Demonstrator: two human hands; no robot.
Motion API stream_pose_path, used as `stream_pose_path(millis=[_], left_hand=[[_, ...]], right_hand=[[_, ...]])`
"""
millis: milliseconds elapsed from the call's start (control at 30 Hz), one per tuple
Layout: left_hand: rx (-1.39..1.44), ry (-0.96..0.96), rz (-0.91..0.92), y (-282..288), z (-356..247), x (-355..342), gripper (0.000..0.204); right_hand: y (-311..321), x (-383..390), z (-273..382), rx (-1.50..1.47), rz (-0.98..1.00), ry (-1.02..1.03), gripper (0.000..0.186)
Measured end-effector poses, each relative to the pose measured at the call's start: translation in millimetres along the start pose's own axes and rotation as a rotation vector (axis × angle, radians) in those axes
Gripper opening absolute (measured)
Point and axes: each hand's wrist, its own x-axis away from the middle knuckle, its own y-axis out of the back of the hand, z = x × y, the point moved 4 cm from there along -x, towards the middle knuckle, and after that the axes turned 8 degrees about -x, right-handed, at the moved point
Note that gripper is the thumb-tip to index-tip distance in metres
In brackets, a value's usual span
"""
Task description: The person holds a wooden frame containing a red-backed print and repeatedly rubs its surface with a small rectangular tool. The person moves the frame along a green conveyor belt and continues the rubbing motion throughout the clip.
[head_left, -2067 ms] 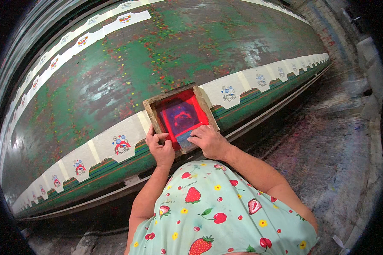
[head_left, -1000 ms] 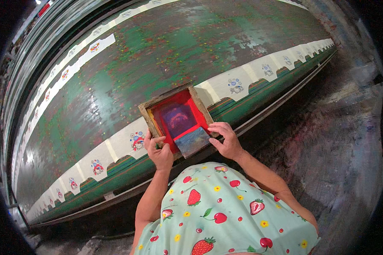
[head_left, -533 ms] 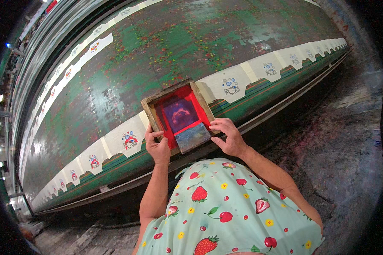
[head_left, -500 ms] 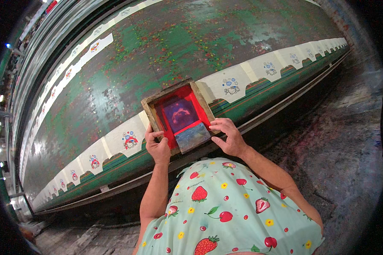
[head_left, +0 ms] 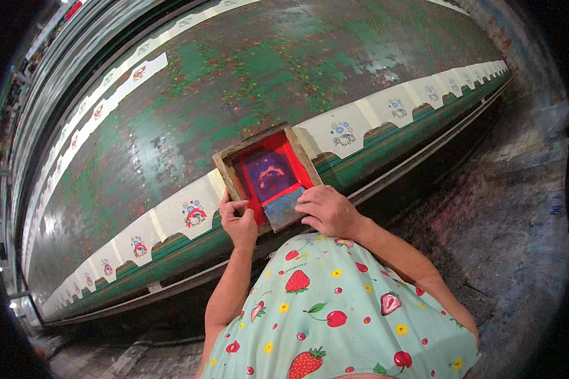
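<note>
A wooden screen-printing frame (head_left: 306, 156) lies over the near row of white cut pieces, with red ink round its purple mesh (head_left: 269, 165). My left hand (head_left: 239, 222) grips the frame's lower left side, fingers curled over the wood. A blue-grey, ink-stained squeegee (head_left: 282, 211) stands tilted inside the frame's near end. On its right end, my right hand (head_left: 330, 211) is closed, fingers over the top edge; its thumb is partly hidden. Left of the frame, a white piece (head_left: 177, 201) carries a print with red in it; right of it, a piece (head_left: 358, 146) shows only blue and dark outlines.
The long table (head_left: 221, 95) is green and dark, speckled with ink. A second row of white pieces (head_left: 117, 85) runs along its far side. A metal rail (head_left: 385, 182) follows the near edge. Stained floor (head_left: 487, 208) lies to the right.
My right hand has moved left from the frame's right side onto the squeegee and closed on it. My left hand stays on the frame. The view has shifted slightly.
</note>
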Motion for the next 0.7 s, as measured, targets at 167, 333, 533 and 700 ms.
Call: stream_pose_path(millis=[167,333,533,700], left_hand=[[-0.031,-0.013,-0.004,0.5,-2.8,-0.3,0.017],[0.005,-0.012,0.009,1.3,-2.6,0.8,0.018],[-0.017,-0.016,0.001,2.9,-4.2,1.5,0.02],[-0.009,0.002,-0.02,1.6,1.3,0.6,0.019]], right_hand=[[-18.6,-19.6,6.3,0.185,0.179,0.029,0.035],[-24.4,-32.1,8.4,0.228,0.194,0.038,0.031],[-30.0,-47.3,5.8,0.262,0.271,0.057,0.027],[-21.7,-66.7,-11.9,0.188,0.436,0.031,0.026]])
